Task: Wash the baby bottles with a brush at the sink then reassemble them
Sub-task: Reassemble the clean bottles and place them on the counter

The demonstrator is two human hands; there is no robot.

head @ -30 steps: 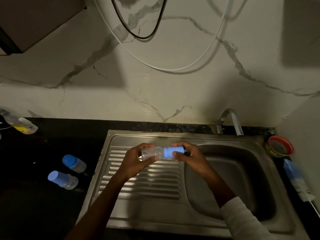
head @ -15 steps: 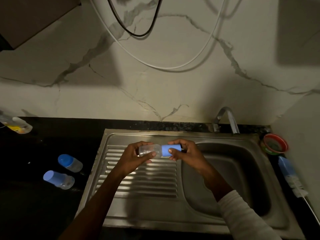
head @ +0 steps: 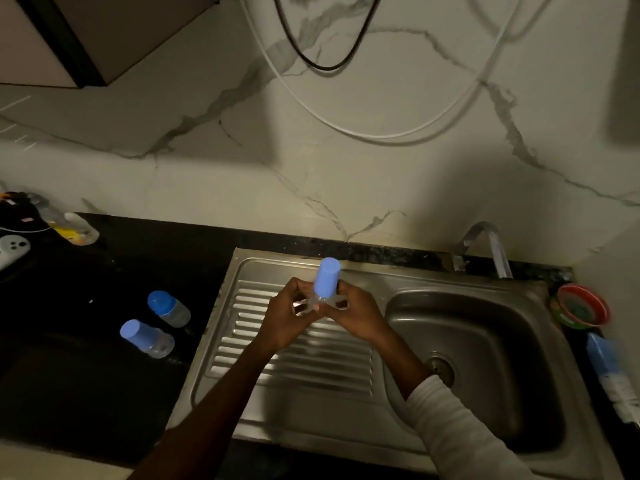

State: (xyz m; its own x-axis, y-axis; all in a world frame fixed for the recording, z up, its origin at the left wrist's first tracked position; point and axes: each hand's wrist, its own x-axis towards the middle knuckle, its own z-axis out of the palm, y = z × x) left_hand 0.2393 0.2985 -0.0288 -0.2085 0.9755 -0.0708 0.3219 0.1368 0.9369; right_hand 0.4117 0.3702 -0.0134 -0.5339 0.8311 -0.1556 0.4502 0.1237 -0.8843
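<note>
Bottle (head: 325, 284) now upright between both hands.

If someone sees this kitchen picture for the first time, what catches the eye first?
First, the baby bottle with its blue cap up, held by the left hand and right hand above the sink. Next, two bottles lying on the dark counter to the left.
</note>
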